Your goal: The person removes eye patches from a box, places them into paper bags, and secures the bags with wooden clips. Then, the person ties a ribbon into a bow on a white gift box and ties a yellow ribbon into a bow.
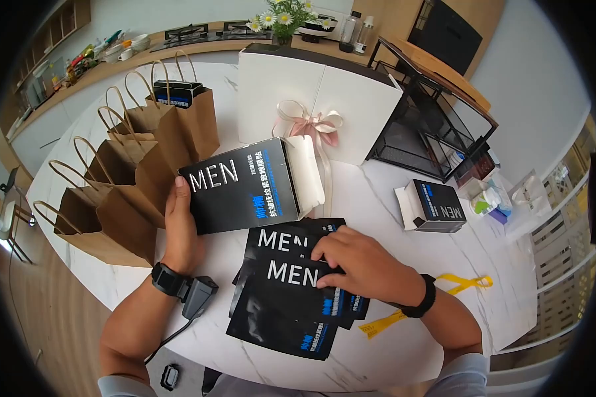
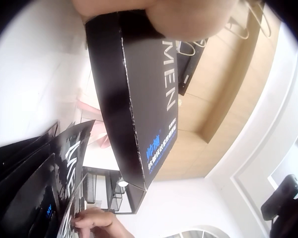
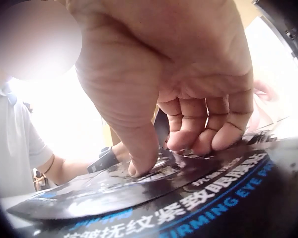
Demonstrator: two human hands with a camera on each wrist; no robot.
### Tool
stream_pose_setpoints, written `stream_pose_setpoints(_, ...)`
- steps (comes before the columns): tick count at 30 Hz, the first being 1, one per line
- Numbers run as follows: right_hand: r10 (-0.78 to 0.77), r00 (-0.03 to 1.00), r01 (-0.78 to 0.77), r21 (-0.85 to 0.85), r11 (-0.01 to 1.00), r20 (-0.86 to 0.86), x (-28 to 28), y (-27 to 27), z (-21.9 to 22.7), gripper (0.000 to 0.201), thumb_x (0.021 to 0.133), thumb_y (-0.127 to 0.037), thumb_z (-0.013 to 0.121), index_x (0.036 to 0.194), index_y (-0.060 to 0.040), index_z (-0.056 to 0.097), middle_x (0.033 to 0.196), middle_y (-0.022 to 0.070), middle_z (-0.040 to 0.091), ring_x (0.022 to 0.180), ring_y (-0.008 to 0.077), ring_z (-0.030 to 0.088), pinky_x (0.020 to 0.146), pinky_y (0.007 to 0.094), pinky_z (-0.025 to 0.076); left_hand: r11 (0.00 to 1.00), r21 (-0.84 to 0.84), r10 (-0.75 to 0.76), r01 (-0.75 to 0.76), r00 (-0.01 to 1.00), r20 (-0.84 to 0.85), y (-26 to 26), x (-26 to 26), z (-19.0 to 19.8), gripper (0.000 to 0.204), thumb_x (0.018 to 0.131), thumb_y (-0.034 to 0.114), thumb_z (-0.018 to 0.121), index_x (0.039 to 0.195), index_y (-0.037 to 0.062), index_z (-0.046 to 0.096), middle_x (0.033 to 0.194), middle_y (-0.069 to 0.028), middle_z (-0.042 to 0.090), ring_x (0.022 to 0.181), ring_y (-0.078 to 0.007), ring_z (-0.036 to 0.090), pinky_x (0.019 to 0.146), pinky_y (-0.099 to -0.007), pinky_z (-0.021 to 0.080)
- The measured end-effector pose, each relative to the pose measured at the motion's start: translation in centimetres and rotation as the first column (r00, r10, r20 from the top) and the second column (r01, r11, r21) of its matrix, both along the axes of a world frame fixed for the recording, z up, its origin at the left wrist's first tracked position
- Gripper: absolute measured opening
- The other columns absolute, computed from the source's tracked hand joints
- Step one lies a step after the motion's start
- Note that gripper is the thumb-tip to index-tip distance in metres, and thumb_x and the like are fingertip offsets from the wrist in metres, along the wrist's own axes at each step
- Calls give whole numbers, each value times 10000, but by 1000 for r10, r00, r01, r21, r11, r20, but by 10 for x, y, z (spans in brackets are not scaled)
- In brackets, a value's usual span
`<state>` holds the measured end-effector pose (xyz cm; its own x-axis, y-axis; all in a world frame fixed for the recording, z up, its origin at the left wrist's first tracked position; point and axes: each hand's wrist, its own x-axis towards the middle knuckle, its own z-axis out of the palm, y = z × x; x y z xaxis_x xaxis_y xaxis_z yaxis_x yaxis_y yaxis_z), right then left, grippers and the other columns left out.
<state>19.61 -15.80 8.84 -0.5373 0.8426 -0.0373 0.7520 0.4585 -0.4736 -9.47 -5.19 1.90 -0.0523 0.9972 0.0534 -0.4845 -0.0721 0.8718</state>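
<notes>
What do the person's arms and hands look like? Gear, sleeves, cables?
Left hand: no glove; black wrist strap, boxy dark device, dark cable. Right hand: no glove, black wristband. Pale grey-blue sleeves leave the forearms bare.

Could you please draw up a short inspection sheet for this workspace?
Surface: white, grey-veined table.
Job's things: black MEN box, open at one end; black pouches, overlapping in a pile.
Clutter: brown paper bags, one with a black box in it; second MEN box; yellow ribbon; white box with pale bow; dark-framed rack.
Hands: left hand holds the MEN box; right hand has curled fingers and thumb on the pouches.
Cables: black cable from the device at the left wrist.
Surroundings: kitchen counter with hob.
</notes>
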Motion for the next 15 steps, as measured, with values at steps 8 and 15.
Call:
stream_pose_setpoints(8, -140, 982, 157, 135, 978, -128, 31, -4, 11, 228, 853, -66, 759, 984, -66, 572, 872, 90, 620, 861, 312, 608, 783, 382, 502, 1000, -20, 14, -14, 999, 36, -1, 0, 0, 518, 1081, 476, 480, 1326, 29, 573, 1288, -73, 641, 1168, -185, 612, 1054, -367, 478)
stream_pose_setpoints(15, -275, 694, 566, 267, 780, -666, 59, 17, 58, 164, 893, 53, 716, 1049, 31, 671, 967, 52, 727, 908, 109, 701, 829, 242, 546, 1000, -5, 15, -16, 999, -37, 0, 4, -1, 528, 1092, 489, 447, 1313, 22, 555, 1239, -55, 633, 1130, -145, 600, 1016, -318, 478)
